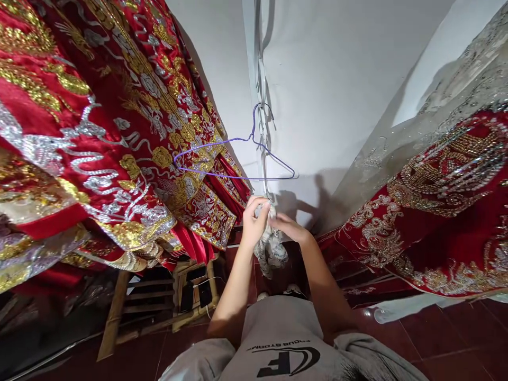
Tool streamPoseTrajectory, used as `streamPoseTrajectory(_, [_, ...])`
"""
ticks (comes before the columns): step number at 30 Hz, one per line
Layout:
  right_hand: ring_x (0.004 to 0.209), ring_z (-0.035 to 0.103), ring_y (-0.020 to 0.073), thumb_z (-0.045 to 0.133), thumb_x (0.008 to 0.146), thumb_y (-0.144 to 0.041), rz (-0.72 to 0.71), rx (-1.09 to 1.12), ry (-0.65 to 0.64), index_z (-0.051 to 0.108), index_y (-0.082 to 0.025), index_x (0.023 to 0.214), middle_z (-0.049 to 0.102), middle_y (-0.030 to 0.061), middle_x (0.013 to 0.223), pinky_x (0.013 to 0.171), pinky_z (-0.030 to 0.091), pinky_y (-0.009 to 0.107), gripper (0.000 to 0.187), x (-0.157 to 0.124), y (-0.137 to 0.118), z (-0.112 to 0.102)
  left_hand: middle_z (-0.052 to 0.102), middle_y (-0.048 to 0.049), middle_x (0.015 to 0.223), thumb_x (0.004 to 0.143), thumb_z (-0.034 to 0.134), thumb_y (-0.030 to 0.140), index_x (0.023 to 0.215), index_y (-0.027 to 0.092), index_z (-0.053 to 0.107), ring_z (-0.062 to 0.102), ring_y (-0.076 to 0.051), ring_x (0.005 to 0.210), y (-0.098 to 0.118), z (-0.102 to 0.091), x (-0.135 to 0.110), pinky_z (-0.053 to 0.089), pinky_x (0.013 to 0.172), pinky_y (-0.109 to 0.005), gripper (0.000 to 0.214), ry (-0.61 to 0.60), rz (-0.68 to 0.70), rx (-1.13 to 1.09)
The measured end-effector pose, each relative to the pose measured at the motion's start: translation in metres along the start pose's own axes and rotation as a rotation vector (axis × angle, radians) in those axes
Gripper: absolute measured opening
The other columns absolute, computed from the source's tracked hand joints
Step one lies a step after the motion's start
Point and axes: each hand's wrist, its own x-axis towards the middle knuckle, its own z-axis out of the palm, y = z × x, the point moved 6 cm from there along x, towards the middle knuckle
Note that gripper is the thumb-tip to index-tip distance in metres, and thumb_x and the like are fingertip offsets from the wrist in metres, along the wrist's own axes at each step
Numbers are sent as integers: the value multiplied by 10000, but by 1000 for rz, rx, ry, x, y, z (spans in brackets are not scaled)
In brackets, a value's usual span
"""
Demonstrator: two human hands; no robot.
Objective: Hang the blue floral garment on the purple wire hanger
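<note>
We hold our left hand (255,221) and right hand (291,227) close together at the top of a pale, grey-marked cloth (273,251). Our left thumb and fingers come together on its gathered upper end, pinching it. Our right hand comes in from the other side, fingers stretched out flat toward the same spot; we cannot tell whether they pinch the cloth or only lie against it. The cloth hangs straight below the grip, bunched and drooping in front of our shirt (278,323).

Right above the grip we see a white strap (262,79) running down the pale wall (337,69) toward our fingers. A purple hanger (252,136) hangs bare on it, just above our hands and apart from them. To the left of the grip hangs a red gown (151,106) thick with gold and silver embroidery. Lower left of our hands stands a bamboo seat (177,321) with dark phones (205,292) on it. Well to the right of the grip we see a beaded red skirt (381,227), with sheer fabric (369,153) near it. Dark red tiles (428,328) lie below.
</note>
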Motion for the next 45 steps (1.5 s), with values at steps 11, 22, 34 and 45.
streamPoseTrajectory(11, [1019, 650, 233, 578, 815, -234, -328, -142, 435, 698, -227, 940, 721, 38, 919, 865, 507, 316, 173, 47, -78, -60, 717, -51, 887, 939, 591, 513, 958, 167, 701, 644, -212, 771, -57, -37, -67, 540, 714, -305, 364, -683, -357, 94])
streamPoseTrajectory(22, [884, 700, 324, 643, 712, -364, -105, -509, 541, 717, -208, 805, 772, 92, 860, 728, 495, 358, 197, 52, -62, -108, 729, -113, 935, 907, 473, 382, 878, 176, 678, 673, -256, 866, -28, -122, 29, 521, 828, -350, 292, -596, -252, 891])
streamPoseTrajectory(34, [634, 509, 180, 561, 671, -312, -202, -363, 441, 565, -218, 646, 568, -11, 603, 603, 355, 275, 97, 40, -72, -99, 608, -77, 693, 852, 534, 421, 645, 225, 484, 586, -249, 674, -26, -110, 95, 446, 674, -354, 289, -543, -310, 1012])
streamPoseTrajectory(45, [615, 438, 145, 486, 604, -207, -213, -293, 326, 520, -217, 644, 456, -42, 585, 588, 309, 253, 53, 44, -60, -85, 605, -44, 778, 802, 625, 265, 774, 215, 470, 565, -210, 712, -9, -87, 114, 468, 696, -341, 165, -425, -40, 850])
